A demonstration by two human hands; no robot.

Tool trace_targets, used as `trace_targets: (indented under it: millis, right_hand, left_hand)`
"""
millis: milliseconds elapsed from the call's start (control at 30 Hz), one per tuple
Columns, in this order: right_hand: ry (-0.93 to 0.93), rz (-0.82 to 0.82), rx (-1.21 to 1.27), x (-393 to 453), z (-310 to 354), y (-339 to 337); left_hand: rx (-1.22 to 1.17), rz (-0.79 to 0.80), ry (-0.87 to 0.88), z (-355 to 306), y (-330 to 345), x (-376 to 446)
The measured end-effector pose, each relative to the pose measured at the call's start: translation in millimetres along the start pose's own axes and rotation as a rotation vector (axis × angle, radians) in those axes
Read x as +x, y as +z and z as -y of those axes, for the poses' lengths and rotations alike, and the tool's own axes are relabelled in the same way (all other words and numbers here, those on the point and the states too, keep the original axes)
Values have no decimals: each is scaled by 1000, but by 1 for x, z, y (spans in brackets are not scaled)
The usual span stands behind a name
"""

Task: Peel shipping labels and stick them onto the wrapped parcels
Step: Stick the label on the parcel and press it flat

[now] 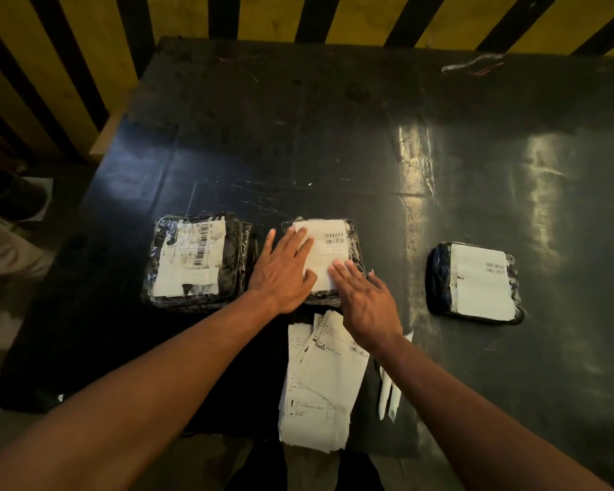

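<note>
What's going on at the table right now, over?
Left hand and right hand flat, pressing label onto middle parcel. Left parcel, right parcel labelled. Label stack near edge. Nothing in the way.

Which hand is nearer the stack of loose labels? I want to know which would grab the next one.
Right. The right hand hovers over the stack of loose labels; the left hand lies farther up, flat on the middle parcel.
</note>
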State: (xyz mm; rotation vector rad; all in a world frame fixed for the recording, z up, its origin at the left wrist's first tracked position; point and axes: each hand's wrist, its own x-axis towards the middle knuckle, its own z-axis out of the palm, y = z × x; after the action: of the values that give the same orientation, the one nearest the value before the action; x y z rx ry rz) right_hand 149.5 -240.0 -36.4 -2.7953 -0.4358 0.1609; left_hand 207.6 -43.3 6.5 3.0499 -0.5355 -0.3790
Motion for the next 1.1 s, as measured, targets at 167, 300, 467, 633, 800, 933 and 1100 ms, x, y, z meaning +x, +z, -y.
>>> trace_targets:
  millis: [167,300,467,633,800,933,1100]
  right_hand:
    - [7,-2,-4,-1,1,1]
    - [7,-5,-14,0,-3,3]
    - [-4,4,24,1,-2,-1]
    - [149,-206,334,11,-8,-16]
    - [335,271,452,42,-12,-37]
    - [331,327,413,57,-7,-40]
    - [339,309,422,64,-3,-57]
  left_hand:
    - [-29,46,81,-10,-5,34]
    - [-112,97,-153,11,-2,44]
    - [-247,150,-276,22,-4,21]
    - [-608,210,-313,8,9,-9]
    - [-755,200,-333,6,12,-9]
    - [-781,188,-351,7,10,-4]
    - [-795,153,-378,13,-9,5]
